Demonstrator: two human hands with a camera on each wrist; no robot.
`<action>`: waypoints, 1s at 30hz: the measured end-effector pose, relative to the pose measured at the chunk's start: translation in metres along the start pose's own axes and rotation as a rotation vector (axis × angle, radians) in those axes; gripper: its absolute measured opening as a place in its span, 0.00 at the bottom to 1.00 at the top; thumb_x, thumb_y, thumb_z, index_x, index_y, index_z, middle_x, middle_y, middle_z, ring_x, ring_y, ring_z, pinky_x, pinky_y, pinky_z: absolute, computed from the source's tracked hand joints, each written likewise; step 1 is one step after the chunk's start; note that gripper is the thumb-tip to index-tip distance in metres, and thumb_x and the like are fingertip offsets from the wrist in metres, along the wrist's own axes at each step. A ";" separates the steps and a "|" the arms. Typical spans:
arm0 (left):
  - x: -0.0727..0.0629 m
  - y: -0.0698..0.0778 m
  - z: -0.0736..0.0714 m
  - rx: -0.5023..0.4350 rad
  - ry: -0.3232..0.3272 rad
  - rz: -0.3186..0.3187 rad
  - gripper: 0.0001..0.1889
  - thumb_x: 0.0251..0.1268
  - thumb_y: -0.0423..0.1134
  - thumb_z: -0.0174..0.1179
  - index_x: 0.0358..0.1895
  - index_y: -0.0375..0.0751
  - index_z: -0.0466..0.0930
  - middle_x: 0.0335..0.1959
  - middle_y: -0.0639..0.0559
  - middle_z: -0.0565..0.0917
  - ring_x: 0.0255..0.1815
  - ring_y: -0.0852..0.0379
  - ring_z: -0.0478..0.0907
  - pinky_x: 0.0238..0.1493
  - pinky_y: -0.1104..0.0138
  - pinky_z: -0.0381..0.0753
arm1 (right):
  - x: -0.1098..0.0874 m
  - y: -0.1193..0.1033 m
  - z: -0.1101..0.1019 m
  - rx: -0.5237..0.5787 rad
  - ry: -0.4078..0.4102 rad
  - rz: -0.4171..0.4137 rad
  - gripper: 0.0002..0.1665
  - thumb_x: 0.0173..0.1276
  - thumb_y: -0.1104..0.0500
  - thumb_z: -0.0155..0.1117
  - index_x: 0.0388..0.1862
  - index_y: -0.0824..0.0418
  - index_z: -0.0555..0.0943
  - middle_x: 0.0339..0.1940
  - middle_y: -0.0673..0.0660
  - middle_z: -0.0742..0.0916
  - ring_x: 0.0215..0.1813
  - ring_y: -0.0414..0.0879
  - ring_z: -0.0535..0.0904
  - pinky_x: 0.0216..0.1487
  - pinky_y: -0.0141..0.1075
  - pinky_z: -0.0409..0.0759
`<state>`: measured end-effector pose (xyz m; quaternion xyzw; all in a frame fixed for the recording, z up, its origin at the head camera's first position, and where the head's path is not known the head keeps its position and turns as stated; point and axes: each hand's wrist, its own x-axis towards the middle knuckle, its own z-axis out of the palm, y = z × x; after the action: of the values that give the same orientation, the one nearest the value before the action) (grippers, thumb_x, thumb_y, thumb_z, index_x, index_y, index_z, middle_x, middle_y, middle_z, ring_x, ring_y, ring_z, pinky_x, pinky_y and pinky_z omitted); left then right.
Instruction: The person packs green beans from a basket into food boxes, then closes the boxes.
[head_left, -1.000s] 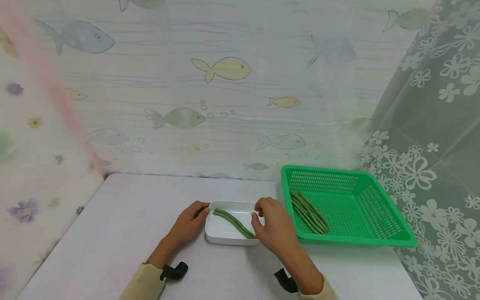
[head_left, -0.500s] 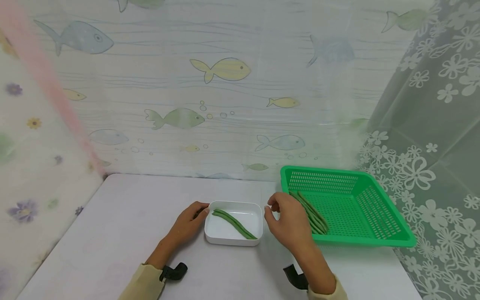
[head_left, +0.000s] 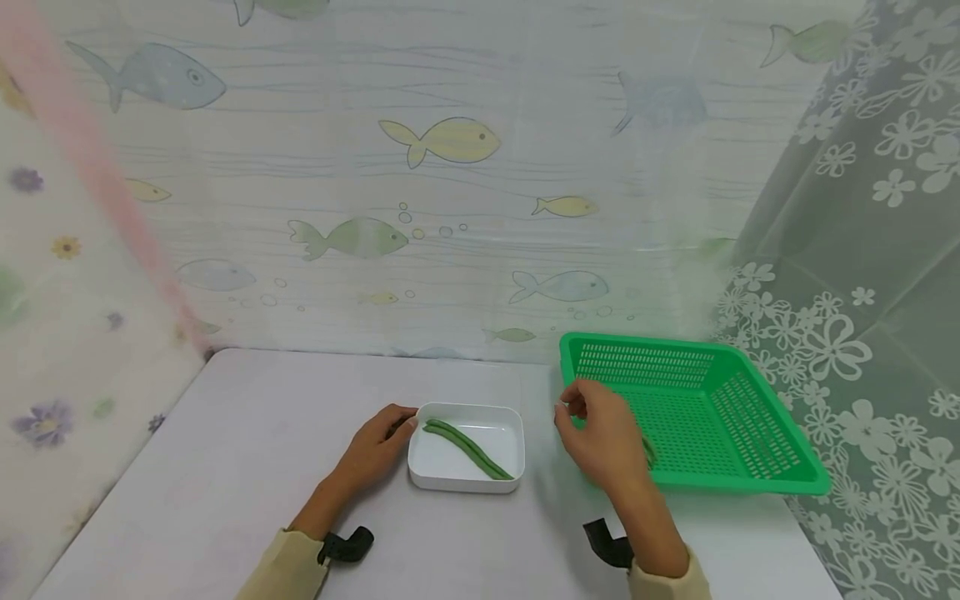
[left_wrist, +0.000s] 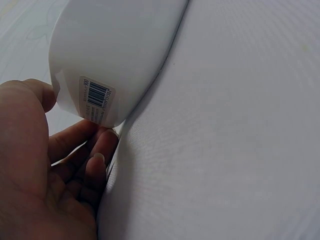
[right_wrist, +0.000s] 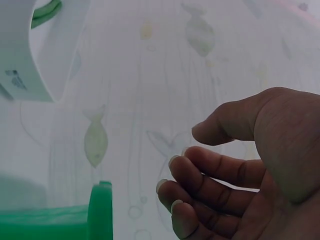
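Presumably steadying it, the left hand (head_left: 375,447) pinches the white dish (head_left: 497,437); right of that, the right hand (head_left: 604,433) hovers relaxed, empty.

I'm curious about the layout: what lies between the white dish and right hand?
Only bare white tabletop shows between the white dish and the right hand in the head view.

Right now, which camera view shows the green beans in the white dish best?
The head view: the green beans lie slantwise in the white dish, uncovered along their whole length. The right wrist view shows only a short part near its upper left corner. The left wrist view shows the dish's outside, but no beans.
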<state>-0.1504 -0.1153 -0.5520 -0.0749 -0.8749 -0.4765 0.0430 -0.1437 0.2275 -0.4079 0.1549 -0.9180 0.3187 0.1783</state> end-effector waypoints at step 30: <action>0.020 -0.007 -0.010 -0.017 -0.031 0.004 0.19 0.87 0.49 0.53 0.68 0.45 0.80 0.60 0.53 0.84 0.58 0.56 0.80 0.62 0.53 0.78 | 0.021 0.064 -0.020 -0.088 -0.008 0.192 0.12 0.73 0.63 0.68 0.50 0.69 0.85 0.38 0.64 0.90 0.40 0.58 0.87 0.43 0.55 0.84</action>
<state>-0.1712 -0.1260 -0.5497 -0.0845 -0.8713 -0.4825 0.0300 -0.1830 0.2843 -0.4185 0.0594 -0.9424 0.2932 0.1497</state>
